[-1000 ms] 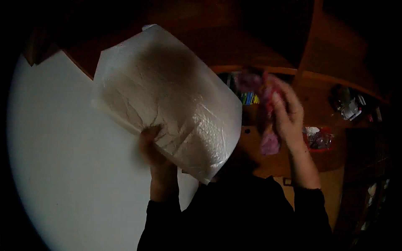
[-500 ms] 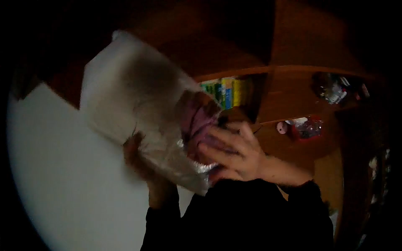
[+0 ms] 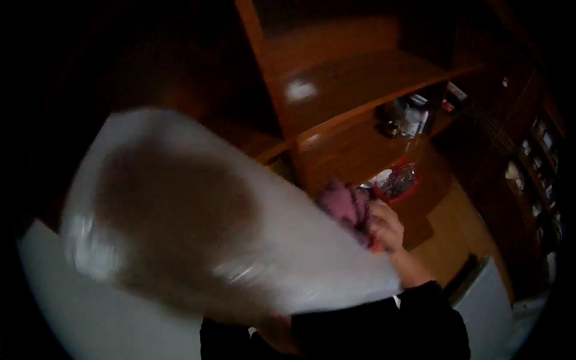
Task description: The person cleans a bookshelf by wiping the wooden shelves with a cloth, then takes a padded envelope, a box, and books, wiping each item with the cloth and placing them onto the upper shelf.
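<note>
A large, cloudy plastic bag with a blurred dark brown shape inside fills the left and middle of the view, tilted and held up off the surfaces. Only a bit of my left hand shows under its lower edge. The fingers are hidden behind the bag, which that hand supports. Just past the bag's right edge, my right hand is closed on a crumpled purple cloth with dark markings. I cannot tell whether the cloth touches the bag.
A brown wooden shelf unit stands ahead. On it are a red basket with small items and a cluster of small objects. Another shelf of small things runs along the right. A pale surface lies lower left.
The purple cloth, earlier against the bag's right end, is now apart to its right in my right hand. The bag has come lower and nearer, covering my left hand. The view has shifted.
</note>
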`<state>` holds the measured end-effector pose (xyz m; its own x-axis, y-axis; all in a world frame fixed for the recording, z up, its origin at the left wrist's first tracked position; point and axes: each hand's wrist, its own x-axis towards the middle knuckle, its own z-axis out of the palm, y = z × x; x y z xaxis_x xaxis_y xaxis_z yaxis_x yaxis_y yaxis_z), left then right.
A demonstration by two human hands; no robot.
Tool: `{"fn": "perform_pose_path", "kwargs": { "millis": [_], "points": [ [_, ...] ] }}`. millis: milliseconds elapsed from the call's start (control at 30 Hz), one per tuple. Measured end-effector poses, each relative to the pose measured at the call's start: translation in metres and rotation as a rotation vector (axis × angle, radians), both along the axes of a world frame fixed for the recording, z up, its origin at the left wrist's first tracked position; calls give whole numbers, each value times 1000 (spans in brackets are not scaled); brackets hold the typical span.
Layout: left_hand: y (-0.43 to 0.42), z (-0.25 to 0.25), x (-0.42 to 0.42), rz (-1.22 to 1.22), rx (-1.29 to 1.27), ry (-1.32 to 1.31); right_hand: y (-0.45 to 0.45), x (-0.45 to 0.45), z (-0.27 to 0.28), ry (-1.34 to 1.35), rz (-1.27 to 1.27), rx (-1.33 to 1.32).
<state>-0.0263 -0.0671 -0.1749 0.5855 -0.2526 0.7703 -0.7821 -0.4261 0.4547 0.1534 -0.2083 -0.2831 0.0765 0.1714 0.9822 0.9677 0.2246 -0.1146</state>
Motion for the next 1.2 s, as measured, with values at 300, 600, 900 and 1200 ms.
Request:
{"fn": "perform_pose_path", "kwargs": {
  "millis": [300, 600, 900, 1200],
  "points": [
    [-15, -7, 74, -180, 159, 172, -66, -11, -44, 1303, 427, 609],
    [-38, -72, 102, -6, -950, 902, -62, 7, 4, 1463, 525, 751],
    [-127, -52, 67, -207, -1012, 924, -124, -39, 18, 1410, 750, 670],
    [-166, -13, 39, -375, -1271, 753, -187, -95, 39, 1333, 877, 392]
  ]
}}
